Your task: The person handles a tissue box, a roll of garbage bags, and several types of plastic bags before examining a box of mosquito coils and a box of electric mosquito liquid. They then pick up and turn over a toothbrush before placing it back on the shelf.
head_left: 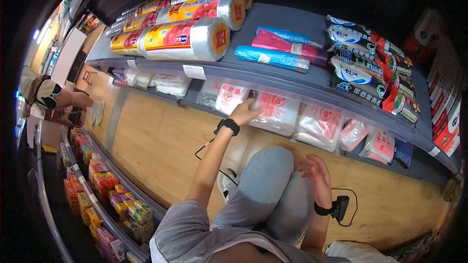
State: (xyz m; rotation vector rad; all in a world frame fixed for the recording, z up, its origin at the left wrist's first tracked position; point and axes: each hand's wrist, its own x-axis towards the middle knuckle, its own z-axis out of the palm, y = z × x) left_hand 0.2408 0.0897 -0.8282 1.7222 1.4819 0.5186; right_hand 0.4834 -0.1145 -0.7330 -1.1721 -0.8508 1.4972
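My left hand (243,113), with a black band on its wrist, reaches to the lower shelf. Its thumb and fingers are apart at the gap between the clear zip bag pack marked 7 (229,98) and the pack marked 8 (276,112), with fingertips right at the edge of pack 8. To the right of these lies a pack marked 9 (320,125). Over my right knee hangs my right hand (318,175), nothing in it, fingers loosely bent and spread. A black device on a strap sits at its wrist.
Above, the upper shelf carries large plastic bag rolls (187,39), blue and pink rolls (280,48) and black bag packs (358,75). Its front edge (263,85) juts over the lower shelf. Small colourful boxes (129,204) line a rack at left. A person (61,95) stands farther off.
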